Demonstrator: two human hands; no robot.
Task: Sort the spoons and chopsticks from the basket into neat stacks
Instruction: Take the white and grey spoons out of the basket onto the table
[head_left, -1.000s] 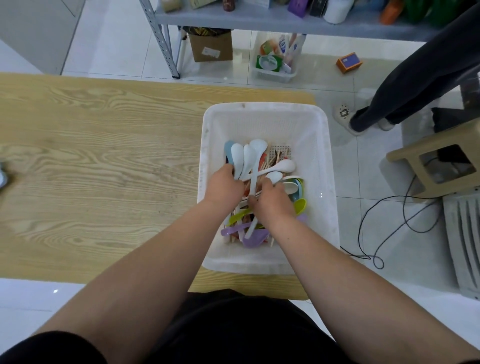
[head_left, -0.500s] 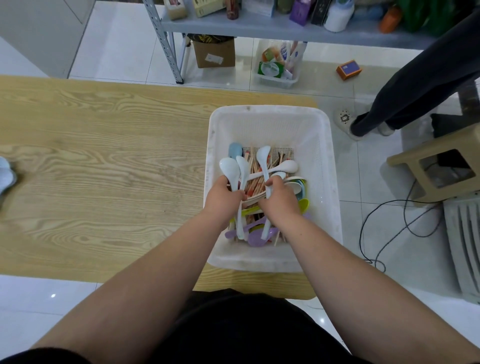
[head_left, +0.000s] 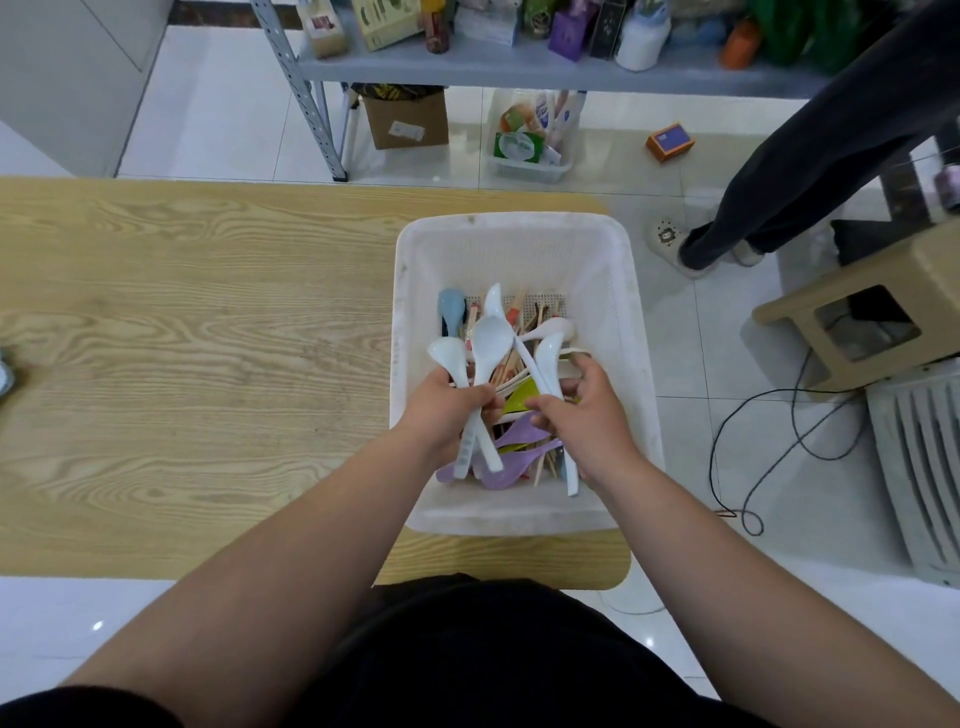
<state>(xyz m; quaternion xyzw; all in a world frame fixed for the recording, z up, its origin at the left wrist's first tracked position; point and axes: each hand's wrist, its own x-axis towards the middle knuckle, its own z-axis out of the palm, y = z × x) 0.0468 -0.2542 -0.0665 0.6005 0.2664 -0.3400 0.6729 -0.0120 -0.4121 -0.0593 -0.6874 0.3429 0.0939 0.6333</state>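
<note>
Both hands are low over the basket (head_left: 514, 224), close together but not touching. The left hand (head_left: 445, 413) grips two white spoons (head_left: 491, 340) by their handles, bowls pointing far and handle ends sticking out near the wrist. The right hand (head_left: 589, 415) has thumb and fingers curled round a third white spoon (head_left: 549, 356), whose handle end shows below the palm.

A pale wooden table (head_left: 208, 322) with strong grain runs off to the left; at its left edge sits something pale, cut by the frame and too blurred to name. White floor tiles (head_left: 218, 104) surround it. At the far side stands a grey metal shelf (head_left: 519, 70) loaded with packets, with a cardboard box (head_left: 405, 120) and a small floor basket (head_left: 530, 156) beneath it. To the right are an orange box (head_left: 670, 141), another person's dark trouser leg (head_left: 810, 171), a beige stool (head_left: 852, 296) and a black cable (head_left: 779, 431).

The white basket sits on the table's right end. Inside lie a light blue spoon (head_left: 451, 307) at the far left, wooden chopsticks (head_left: 527, 325) across the middle, a green spoon (head_left: 522, 396) between the hands, and purple spoons (head_left: 519, 457) at the near end, under the wrists.
</note>
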